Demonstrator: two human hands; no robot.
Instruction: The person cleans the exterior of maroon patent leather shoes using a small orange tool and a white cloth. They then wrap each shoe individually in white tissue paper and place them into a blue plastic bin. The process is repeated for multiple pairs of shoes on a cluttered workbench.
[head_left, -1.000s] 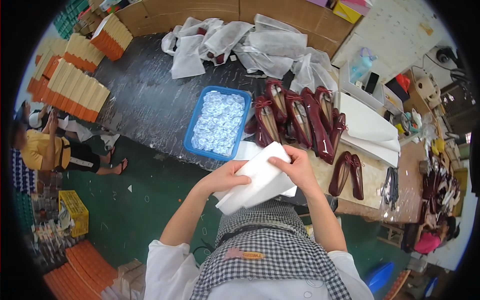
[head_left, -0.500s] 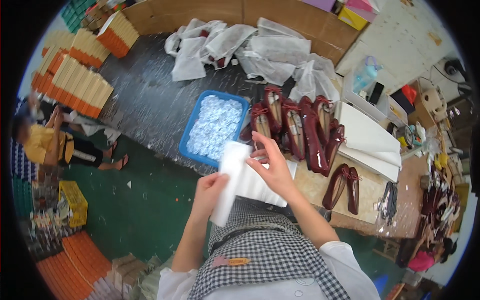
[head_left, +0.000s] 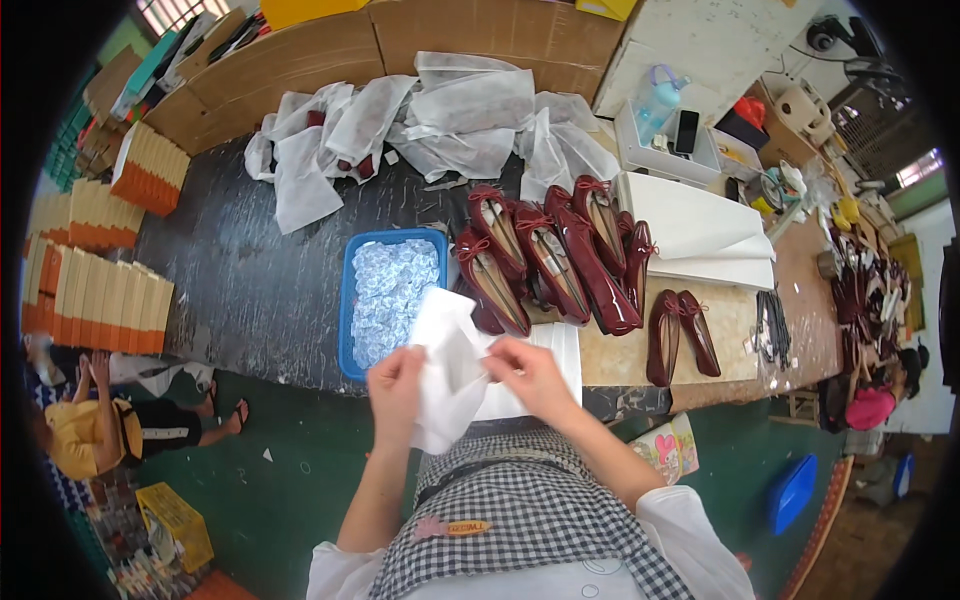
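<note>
A thin white shoe bag (head_left: 446, 345) hangs in front of me, its sides spread apart. My left hand (head_left: 396, 388) pinches its left edge, and the fingers of my right hand (head_left: 532, 376) are closed on its right side. Beneath it, a stack of flat white sheets or bags (head_left: 563, 352) lies at the table's front edge. Just beyond my hands sits a blue basket (head_left: 347, 305) filled with small clear-and-bluish packets (head_left: 396, 285). Several dark red ballet flats with bows (head_left: 592, 265) stand bunched right of the basket. Another pair (head_left: 664, 338) rests side by side farther right.
White bags (head_left: 470, 110), some with red shoes inside, lie along the back of the black table (head_left: 240, 230). White folded sheets (head_left: 700, 235) and dark cords (head_left: 772, 330) are on the right. Orange-and-cream boxes (head_left: 105, 310) stand at left. A person in yellow (head_left: 85, 435) is beyond.
The white bag was a flat folded strip and now is spread wider. My right hand's fingers were apart and have closed on it. The view has shifted to the right.
</note>
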